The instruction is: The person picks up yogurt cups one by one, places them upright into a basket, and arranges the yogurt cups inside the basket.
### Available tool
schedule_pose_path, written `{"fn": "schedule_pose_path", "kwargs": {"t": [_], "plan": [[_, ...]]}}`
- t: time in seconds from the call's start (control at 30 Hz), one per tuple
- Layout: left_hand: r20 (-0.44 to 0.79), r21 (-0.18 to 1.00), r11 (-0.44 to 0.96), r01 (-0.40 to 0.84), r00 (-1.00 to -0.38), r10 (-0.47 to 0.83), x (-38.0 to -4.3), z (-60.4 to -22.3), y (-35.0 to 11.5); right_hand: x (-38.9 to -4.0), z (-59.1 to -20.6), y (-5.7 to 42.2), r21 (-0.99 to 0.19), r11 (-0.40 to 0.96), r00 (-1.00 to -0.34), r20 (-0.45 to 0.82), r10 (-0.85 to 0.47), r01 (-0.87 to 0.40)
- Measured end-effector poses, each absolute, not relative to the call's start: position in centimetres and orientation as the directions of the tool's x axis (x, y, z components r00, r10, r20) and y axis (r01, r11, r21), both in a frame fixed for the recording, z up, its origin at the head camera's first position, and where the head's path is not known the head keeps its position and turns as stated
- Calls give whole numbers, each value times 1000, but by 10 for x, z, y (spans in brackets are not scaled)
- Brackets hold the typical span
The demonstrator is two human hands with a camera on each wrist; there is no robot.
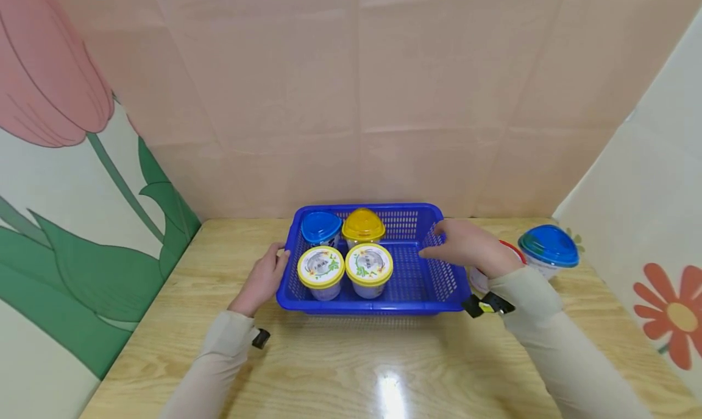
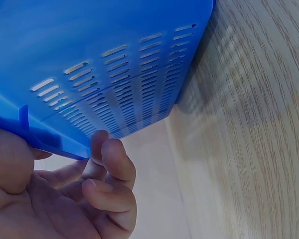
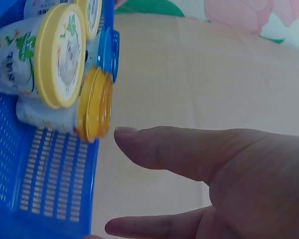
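Left hand point(image 1: 265, 279) clamped on the left rim of a blue basket point(image 1: 373, 309), the plastic lip caught in its grip; right hand point(image 1: 468, 242) well apart from it, over the basket's right side, thumb and fingers parted, fingertips pointing inward. Nearest, the wood-grained tabletop point(image 1: 329, 364), glossy, one white streak of light shining off it, a broad run of grain before the basket's front edge. And look at that basket, sitting toward the tabletop's back edge: slick plastic, rounded corners, walls pierced with row upon row of narrow slots.

Inside, along the front edge, two round tubs side by side: the left flat-lidded tub point(image 1: 322, 270) by the front left corner, the right flat-lidded tub point(image 1: 370, 270) next to it, both with printed white tops ringed in yellow. Behind them, a blue-lidded tub point(image 1: 322, 229) at the back left corner, and a yellow-domed tub point(image 1: 364, 226) just beside it, translucent and shiny. Right of these four, open basket floor stretches to the right wall.

Outside that wall, a red-rimmed tub point(image 1: 479, 279), partly hidden by the right hand; just beyond, toward the tabletop's back right corner, a blue-domed tub point(image 1: 548, 246). Farthest, a creased, pinkish-beige backdrop point(image 1: 351, 102).
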State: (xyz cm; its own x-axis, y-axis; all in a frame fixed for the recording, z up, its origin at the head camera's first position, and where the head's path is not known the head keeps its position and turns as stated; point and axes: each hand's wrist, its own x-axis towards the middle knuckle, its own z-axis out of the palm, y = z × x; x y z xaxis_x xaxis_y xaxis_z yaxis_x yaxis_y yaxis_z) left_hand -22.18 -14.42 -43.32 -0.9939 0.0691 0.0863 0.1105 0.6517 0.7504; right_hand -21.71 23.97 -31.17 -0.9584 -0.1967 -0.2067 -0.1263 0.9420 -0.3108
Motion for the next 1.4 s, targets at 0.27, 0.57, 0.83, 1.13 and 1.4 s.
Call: {"fn": "schedule_pose_path", "kwargs": {"t": [0.27, 0.57, 0.83, 1.13, 1.4], "plan": [[79, 751, 653, 100, -995, 62, -222, -433, -144, -206, -315, 274, -301, 953, -974, -204, -102, -37], [56, 759, 646, 82, -997, 62, -220, -432, -143, -193, -325, 313, -265, 960, -982, -187, 40, 90], [56, 755, 651, 82, -997, 61, -221, -433, -143, -185, -338, 338, -285, 950, -980, -186, 74, 126], [57, 759, 645, 84, -996, 64, -220, -433, -145, -183, -349, 349, -271, 947, -972, -205, 118, 172], [70, 755, 649, 95, -995, 64, -221, -433, -145, -184, -358, 357, -246, 952, -969, -207, 131, 181]]}}
